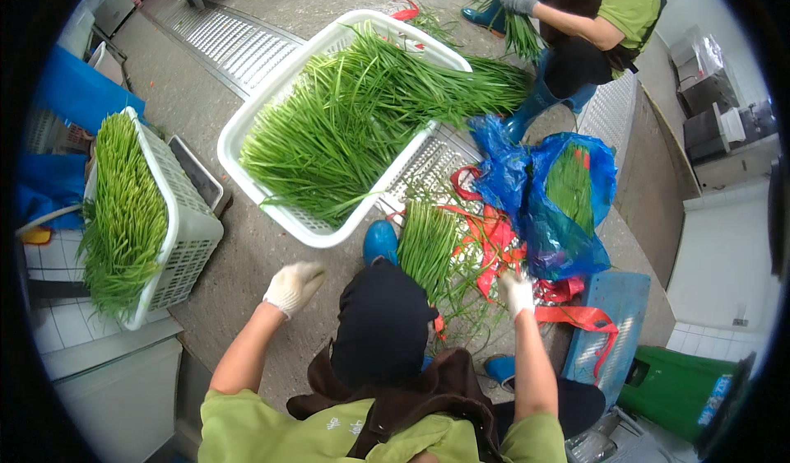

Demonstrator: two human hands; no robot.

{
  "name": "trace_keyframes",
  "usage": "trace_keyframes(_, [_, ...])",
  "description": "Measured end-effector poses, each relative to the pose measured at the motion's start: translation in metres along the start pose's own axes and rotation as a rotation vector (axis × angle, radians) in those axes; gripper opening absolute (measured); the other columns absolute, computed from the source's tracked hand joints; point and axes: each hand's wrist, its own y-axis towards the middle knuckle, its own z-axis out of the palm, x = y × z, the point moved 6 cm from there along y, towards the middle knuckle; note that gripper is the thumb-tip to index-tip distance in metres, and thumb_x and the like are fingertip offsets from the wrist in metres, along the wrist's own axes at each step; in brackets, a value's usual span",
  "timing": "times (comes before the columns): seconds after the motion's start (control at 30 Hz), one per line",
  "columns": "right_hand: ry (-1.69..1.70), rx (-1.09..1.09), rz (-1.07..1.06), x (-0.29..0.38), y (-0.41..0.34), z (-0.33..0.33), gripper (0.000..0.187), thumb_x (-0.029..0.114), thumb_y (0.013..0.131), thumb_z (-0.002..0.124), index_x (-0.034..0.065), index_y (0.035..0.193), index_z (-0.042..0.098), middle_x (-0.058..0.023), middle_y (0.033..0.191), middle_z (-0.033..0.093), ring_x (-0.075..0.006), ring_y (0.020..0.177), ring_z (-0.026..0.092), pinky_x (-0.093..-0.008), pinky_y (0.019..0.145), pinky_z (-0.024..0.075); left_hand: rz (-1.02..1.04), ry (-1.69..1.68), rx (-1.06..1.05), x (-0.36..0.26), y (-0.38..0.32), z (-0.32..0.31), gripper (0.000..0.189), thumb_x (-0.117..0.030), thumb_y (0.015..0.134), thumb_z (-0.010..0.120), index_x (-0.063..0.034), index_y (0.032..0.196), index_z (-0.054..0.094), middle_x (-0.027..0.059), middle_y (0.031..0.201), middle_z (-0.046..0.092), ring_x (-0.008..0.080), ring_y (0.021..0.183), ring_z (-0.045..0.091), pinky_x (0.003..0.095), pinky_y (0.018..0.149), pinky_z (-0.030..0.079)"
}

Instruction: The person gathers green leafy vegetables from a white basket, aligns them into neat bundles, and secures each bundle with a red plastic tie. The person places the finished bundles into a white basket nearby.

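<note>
My left hand (296, 287), in a white knit glove, hangs over the concrete floor left of my knee, its fingers partly curled and its grip unclear. My right hand (516, 289), gloved alike and blurred, is low by the red ribbon scraps (490, 241); whether it holds anything cannot be told. Between my hands, beyond my knee, a bunch of green garlic chives (429, 247) lies on the floor. Ahead stands a large white plastic basket (327, 239) heaped with long chives (345, 117). A blue plastic bag (558, 250) with more chives lies right of the ribbons.
At the left, a white crate (185, 247) is packed with upright chives. A co-worker's gloved hand (518, 0) grips chives at the upper right. A metal drain grating (247, 49) crosses the floor. A blue plastic board (608, 333) and a green bin (679, 389) stand at the lower right.
</note>
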Motion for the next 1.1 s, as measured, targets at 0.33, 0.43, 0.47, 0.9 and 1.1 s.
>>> trace_keyframes(0.33, [0.102, 0.155, 0.338, -0.151, -0.024, 0.063, 0.025, 0.015, 0.091, 0.062, 0.0019, 0.113, 0.064, -0.005, 0.089, 0.067, -0.0162, 0.072, 0.064, -0.0296, 0.06, 0.0503, 0.072, -0.023, -0.607, -0.009, 0.307, -0.11, 0.026, -0.014, 0.092, 0.052, -0.0032, 0.108, 0.068, 0.0183, 0.104, 0.068, 0.032, 0.102, 0.065, 0.036, 0.092, 0.048])
trace_keyframes(0.43, [0.035, 0.209, 0.332, -0.137, -0.031, 0.068, 0.029, 0.017, 0.09, 0.065, 0.0003, 0.113, 0.064, -0.0053, 0.089, 0.068, -0.0157, 0.072, 0.063, -0.0295, 0.061, 0.0509, -0.056, -0.077, -0.593, 0.017, 0.356, -0.1, 0.027, -0.014, 0.089, 0.053, -0.005, 0.11, 0.068, 0.0186, 0.107, 0.068, 0.0336, 0.101, 0.064, 0.0382, 0.09, 0.048])
trace_keyframes(0.47, [0.05, 0.2, 0.342, -0.132, -0.033, 0.067, 0.029, 0.018, 0.089, 0.066, -0.0008, 0.112, 0.065, -0.0052, 0.088, 0.067, -0.0139, 0.071, 0.061, -0.0284, 0.061, 0.0499, -0.028, -0.059, -0.604, 0.02, 0.363, -0.098, 0.027, -0.016, 0.088, 0.054, -0.006, 0.11, 0.068, 0.019, 0.106, 0.068, 0.0347, 0.1, 0.063, 0.0389, 0.09, 0.049])
trace_keyframes(0.9, [-0.08, 0.23, 0.351, -0.079, -0.056, 0.074, 0.03, 0.014, 0.091, 0.063, -0.0056, 0.114, 0.064, -0.0098, 0.101, 0.069, -0.0168, 0.091, 0.063, -0.0287, 0.084, 0.0494, -0.124, 0.055, -0.665, 0.027, 0.384, -0.078, 0.023, -0.028, 0.085, 0.06, -0.0124, 0.097, 0.072, 0.0174, 0.096, 0.067, 0.0358, 0.095, 0.062, 0.0429, 0.084, 0.049])
trace_keyframes(1.1, [-0.044, 0.233, 0.32, -0.072, -0.056, 0.077, 0.031, 0.017, 0.091, 0.064, -0.0033, 0.114, 0.065, -0.0067, 0.089, 0.068, -0.0139, 0.075, 0.061, -0.0273, 0.068, 0.0483, -0.095, -0.012, -0.673, 0.039, 0.377, -0.087, 0.024, -0.025, 0.085, 0.057, -0.008, 0.093, 0.071, 0.0196, 0.093, 0.068, 0.0378, 0.092, 0.064, 0.0435, 0.083, 0.05])
